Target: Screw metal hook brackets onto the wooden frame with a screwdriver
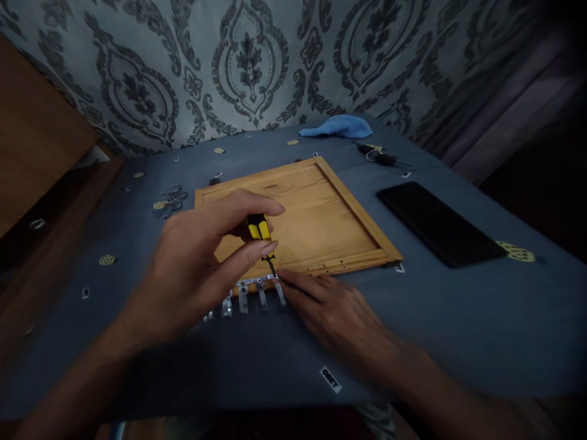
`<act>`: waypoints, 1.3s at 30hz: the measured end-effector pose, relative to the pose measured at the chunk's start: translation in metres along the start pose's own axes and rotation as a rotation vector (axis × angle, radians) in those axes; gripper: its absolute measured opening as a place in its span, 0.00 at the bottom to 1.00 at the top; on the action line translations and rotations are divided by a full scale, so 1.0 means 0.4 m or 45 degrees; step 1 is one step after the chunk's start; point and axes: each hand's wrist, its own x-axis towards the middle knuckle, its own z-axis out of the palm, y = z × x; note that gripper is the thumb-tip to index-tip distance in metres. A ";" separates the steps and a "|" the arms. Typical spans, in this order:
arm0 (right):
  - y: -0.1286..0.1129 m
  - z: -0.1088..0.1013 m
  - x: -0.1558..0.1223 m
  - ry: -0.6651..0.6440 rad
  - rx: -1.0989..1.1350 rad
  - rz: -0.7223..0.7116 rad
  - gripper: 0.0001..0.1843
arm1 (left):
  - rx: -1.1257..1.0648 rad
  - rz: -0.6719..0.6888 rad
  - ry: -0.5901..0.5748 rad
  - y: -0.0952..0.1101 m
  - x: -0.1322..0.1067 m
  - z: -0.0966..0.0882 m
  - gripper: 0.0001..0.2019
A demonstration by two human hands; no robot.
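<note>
My left hand [192,260] is closed around a yellow and black screwdriver [259,228], thumb and index finger on its handle. The tilted shaft points down at the right end of a silver hook rail [261,286]. This rail, with several hooks hanging from it, lies along the near edge of a framed wooden board [293,214]. My right hand [337,308] has its fingertips pressed together at the rail's right end and the board's edge. Whatever screw is under the tip is too small to make out. To the right, small dark holes dot the board's edge.
A black phone [438,223] lies right of the board. Behind it are a dark object with thin ends [378,155] and a blue cloth [339,126]. Loose metal hooks [171,200] lie at the left on the blue tablecloth [151,373]. Wooden furniture [41,128] stands far left.
</note>
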 end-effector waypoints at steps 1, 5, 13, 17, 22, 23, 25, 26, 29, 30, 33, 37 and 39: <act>0.000 -0.001 0.001 0.012 -0.002 -0.008 0.24 | 0.024 0.006 -0.020 -0.003 -0.001 0.005 0.12; 0.001 -0.002 0.003 0.007 0.007 -0.014 0.23 | 0.078 0.020 -0.057 -0.005 -0.001 0.016 0.12; 0.000 -0.003 0.003 -0.008 0.032 -0.009 0.23 | 0.092 0.077 -0.120 -0.009 0.001 0.025 0.10; 0.000 -0.001 0.003 0.007 0.016 -0.023 0.22 | 0.149 0.119 -0.133 -0.010 0.002 0.028 0.11; -0.005 -0.006 0.006 -0.004 0.022 -0.002 0.22 | 0.282 0.194 -0.093 -0.009 0.000 0.037 0.11; -0.005 -0.006 0.007 0.000 0.020 -0.002 0.22 | 0.316 0.193 -0.075 -0.008 -0.001 0.039 0.11; -0.005 -0.006 0.008 0.002 0.011 -0.001 0.22 | 0.356 0.183 -0.044 -0.006 -0.003 0.042 0.10; -0.004 -0.005 0.008 0.006 0.011 -0.004 0.22 | 0.359 0.175 -0.033 -0.005 -0.004 0.043 0.10; -0.001 0.000 0.006 0.006 0.018 -0.007 0.24 | 0.317 0.138 -0.010 0.000 -0.006 0.044 0.11; 0.000 0.002 0.004 0.004 0.022 -0.006 0.24 | 0.294 0.123 -0.004 0.001 -0.007 0.044 0.11; 0.001 0.005 0.001 -0.009 0.038 -0.003 0.23 | 0.231 0.088 -0.001 0.004 -0.009 0.043 0.12; 0.000 0.006 -0.001 0.007 0.046 -0.009 0.23 | 0.174 0.044 -0.036 0.005 -0.011 0.040 0.13; -0.001 0.005 0.000 0.006 0.043 -0.007 0.23 | 0.147 0.027 -0.053 0.005 -0.011 0.038 0.13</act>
